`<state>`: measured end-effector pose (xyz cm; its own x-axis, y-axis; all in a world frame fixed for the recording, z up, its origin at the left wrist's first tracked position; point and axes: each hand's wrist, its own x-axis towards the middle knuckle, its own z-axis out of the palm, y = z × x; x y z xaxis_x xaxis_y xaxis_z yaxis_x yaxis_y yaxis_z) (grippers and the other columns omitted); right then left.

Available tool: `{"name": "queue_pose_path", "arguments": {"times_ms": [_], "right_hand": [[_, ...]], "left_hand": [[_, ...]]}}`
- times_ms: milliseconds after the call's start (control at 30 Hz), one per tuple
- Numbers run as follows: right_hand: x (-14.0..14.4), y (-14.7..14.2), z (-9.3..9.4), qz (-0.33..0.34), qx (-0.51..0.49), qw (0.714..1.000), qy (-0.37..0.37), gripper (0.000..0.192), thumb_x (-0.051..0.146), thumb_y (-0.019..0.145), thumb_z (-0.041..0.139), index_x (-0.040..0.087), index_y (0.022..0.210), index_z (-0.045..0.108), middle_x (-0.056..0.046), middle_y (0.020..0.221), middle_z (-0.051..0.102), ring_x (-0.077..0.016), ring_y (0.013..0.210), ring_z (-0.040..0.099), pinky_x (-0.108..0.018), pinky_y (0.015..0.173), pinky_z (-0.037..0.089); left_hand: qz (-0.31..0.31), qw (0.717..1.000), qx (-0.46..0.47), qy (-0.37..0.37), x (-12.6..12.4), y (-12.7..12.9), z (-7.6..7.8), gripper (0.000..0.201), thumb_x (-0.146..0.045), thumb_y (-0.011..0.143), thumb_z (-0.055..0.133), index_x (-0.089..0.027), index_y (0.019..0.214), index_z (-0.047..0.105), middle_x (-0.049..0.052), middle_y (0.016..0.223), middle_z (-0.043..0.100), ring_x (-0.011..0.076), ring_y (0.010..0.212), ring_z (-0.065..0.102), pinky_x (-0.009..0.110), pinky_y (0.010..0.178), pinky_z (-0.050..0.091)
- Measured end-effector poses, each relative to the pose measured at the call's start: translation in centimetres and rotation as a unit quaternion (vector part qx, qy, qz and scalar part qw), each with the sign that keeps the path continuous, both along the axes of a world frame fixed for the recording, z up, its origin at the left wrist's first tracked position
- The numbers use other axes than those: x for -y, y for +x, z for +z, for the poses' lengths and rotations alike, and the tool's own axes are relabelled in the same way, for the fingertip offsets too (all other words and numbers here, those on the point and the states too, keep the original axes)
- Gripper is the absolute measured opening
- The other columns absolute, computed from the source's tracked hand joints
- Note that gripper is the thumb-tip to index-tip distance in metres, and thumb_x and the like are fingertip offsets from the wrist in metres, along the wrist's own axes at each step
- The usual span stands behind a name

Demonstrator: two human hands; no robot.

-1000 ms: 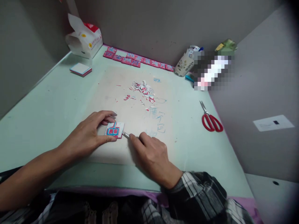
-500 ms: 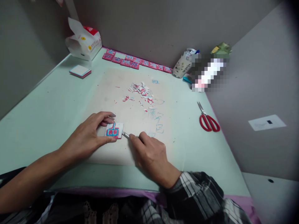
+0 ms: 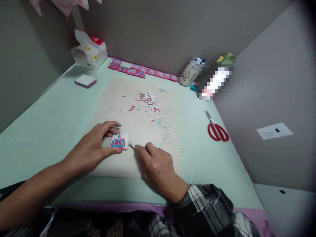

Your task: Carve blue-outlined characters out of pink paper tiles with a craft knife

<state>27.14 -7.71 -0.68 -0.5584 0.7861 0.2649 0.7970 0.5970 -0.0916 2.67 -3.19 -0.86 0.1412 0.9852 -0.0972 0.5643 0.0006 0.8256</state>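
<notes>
A small square carving block [image 3: 125, 140], white on top with a red lower layer and a blue-outlined character, lies flat on a beige sheet [image 3: 116, 166]. My left hand [image 3: 100, 140] grips it from the left, with the thumb along its near edge and the fingers at its far edge. My right hand [image 3: 156, 164] is closed around a carving knife [image 3: 132, 145] with a silver shaft. The knife's tip is at the block's right edge; I cannot tell whether it cuts in. Past the block lies a pile of white and red shavings [image 3: 148, 98].
A row of carved red tiles [image 3: 150, 71] lines the table's back edge. A stack of uncut blocks [image 3: 85, 80] and a paper bag [image 3: 91, 52] are at the back left. A can with pens [image 3: 189, 74] stands at the back right. Red-handled scissors [image 3: 217, 130] lie on the right.
The camera's view has tilted up slightly, so the whole scene sits a little lower. Both hands keep their grip, and the knife tip stays at the block's right edge.
</notes>
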Motion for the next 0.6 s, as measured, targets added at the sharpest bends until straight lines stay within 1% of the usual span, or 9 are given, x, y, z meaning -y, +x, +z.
{"name": "queue_pose_path", "arguments": {"times_ms": [133, 333, 500, 600], "right_hand": [[0.09, 0.13, -0.01, -0.004, -0.004, 1.000, -0.003, 0.036, 0.006, 0.090, 0.055, 0.016, 0.124, 0.063, -0.005, 0.090, 0.065, -0.0164, 0.061, 0.049, -0.034, 0.054, 0.030], [-0.26, -0.39, 0.06, -0.006, -0.011, 1.000, -0.005, 0.032, 0.009, 0.094, 0.054, 0.016, 0.123, 0.065, -0.005, 0.090, 0.065, -0.0163, 0.060, 0.048, -0.035, 0.053, 0.029], [-0.04, -0.23, -0.05, -0.004, -0.021, 1.000, 0.011, 0.033, 0.007, 0.093, 0.052, 0.015, 0.122, 0.066, -0.005, 0.088, 0.065, -0.0170, 0.060, 0.049, -0.035, 0.054, 0.029], [-0.44, -0.46, -0.02, -0.013, -0.022, 1.000, 0.009, 0.032, 0.008, 0.094, 0.051, 0.015, 0.122, 0.066, -0.006, 0.088, 0.065, -0.0169, 0.059, 0.048, -0.035, 0.054, 0.028]], "left_hand": [[0.004, 1.000, 0.004, -0.009, -0.01, 0.19, 0.38, 0.069, -0.051, 0.069, 0.083, -0.027, 0.129, 0.061, 0.006, 0.117, 0.069, 0.0318, 0.111, 0.064, 0.052, 0.107, 0.048], [0.006, 1.000, -0.001, -0.003, -0.12, 0.27, 0.32, 0.069, -0.052, 0.068, 0.082, -0.026, 0.128, 0.061, 0.006, 0.117, 0.069, 0.0321, 0.110, 0.065, 0.053, 0.106, 0.049], [0.003, 1.000, -0.003, -0.004, -0.12, 0.21, 0.49, 0.067, -0.051, 0.069, 0.081, -0.027, 0.128, 0.061, 0.006, 0.116, 0.070, 0.0317, 0.110, 0.066, 0.053, 0.106, 0.050], [-0.003, 1.000, -0.012, 0.000, -0.13, 0.13, 0.51, 0.066, -0.050, 0.068, 0.081, -0.027, 0.127, 0.061, 0.006, 0.116, 0.070, 0.0314, 0.108, 0.066, 0.053, 0.105, 0.052]]}}
